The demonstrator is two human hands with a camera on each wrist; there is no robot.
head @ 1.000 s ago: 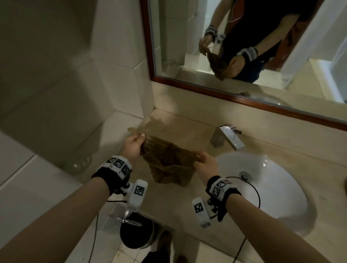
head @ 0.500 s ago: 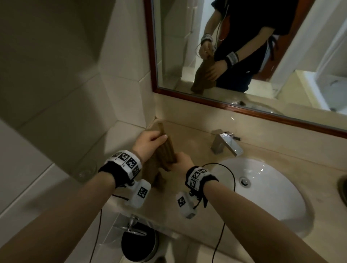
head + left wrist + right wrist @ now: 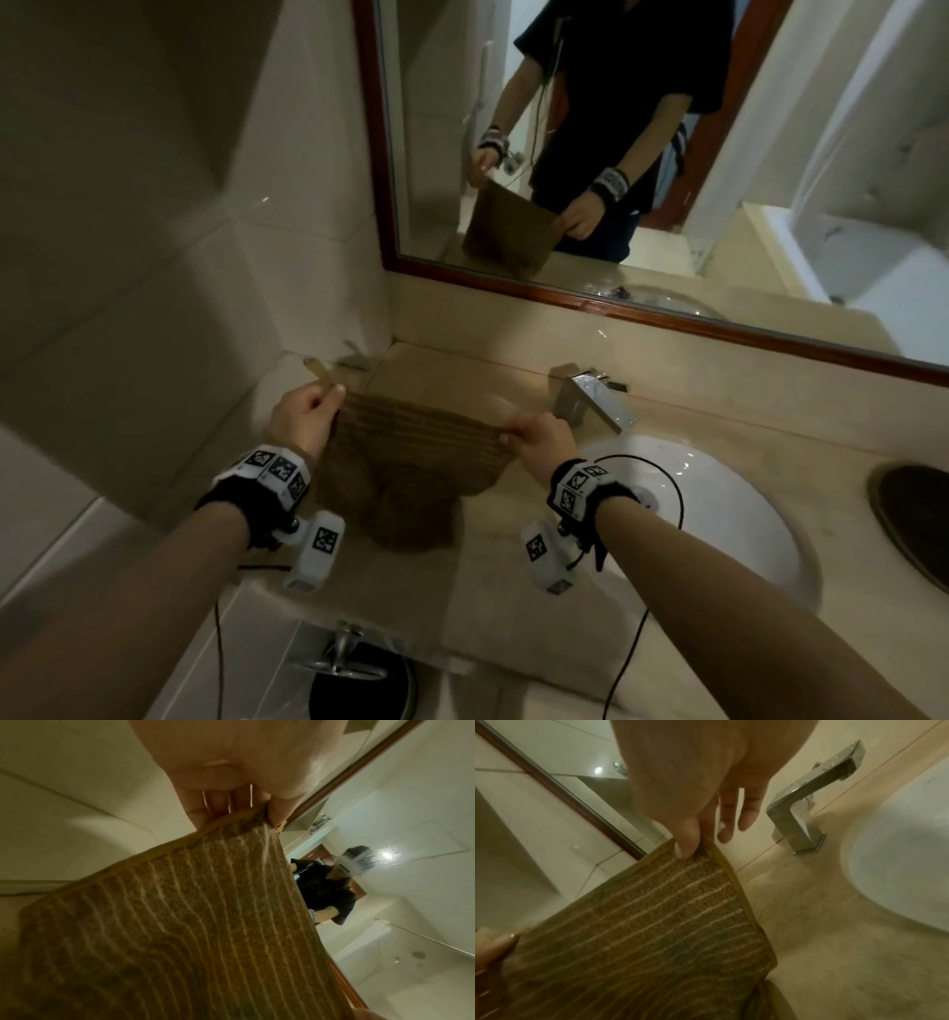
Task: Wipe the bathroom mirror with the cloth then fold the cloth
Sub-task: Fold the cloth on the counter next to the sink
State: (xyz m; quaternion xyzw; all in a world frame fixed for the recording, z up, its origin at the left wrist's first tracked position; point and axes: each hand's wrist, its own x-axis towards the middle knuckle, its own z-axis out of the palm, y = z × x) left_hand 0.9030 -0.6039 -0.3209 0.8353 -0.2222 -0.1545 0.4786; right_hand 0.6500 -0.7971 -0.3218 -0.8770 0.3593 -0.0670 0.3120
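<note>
- The left hand (image 3: 303, 419) pinches one top corner of the cloth (image 3: 411, 462), thumb against curled fingers; a short tab of the hem sticks up past the thumb.
- In the left wrist view the fingers (image 3: 218, 805) close on the cloth's (image 3: 180, 923) bound edge, and the ribbed fabric fills the lower part of the picture.
- The right hand (image 3: 542, 437) pinches the opposite top corner between thumb and forefinger.
- In the right wrist view the thumb (image 3: 687, 839) presses on the cloth (image 3: 641, 923) at its corner, while two other fingers hang straight and free beside it.
- The cloth is brown with pale stripes and is held stretched between the two hands, its top edge taut.
- Its lower part hangs down and bunches just above the counter (image 3: 513, 591); I cannot tell whether it touches.
- It hangs above the counter's left end, near the wall corner, left of the sink (image 3: 719, 514).
- The tap (image 3: 595, 398) stands behind the sink, just beyond the right hand.
- The mirror (image 3: 590, 154), in a dark wooden frame, hangs above the counter and reflects the person holding the cloth.
- A dark round bin (image 3: 359, 688) stands on the floor below the counter edge.
</note>
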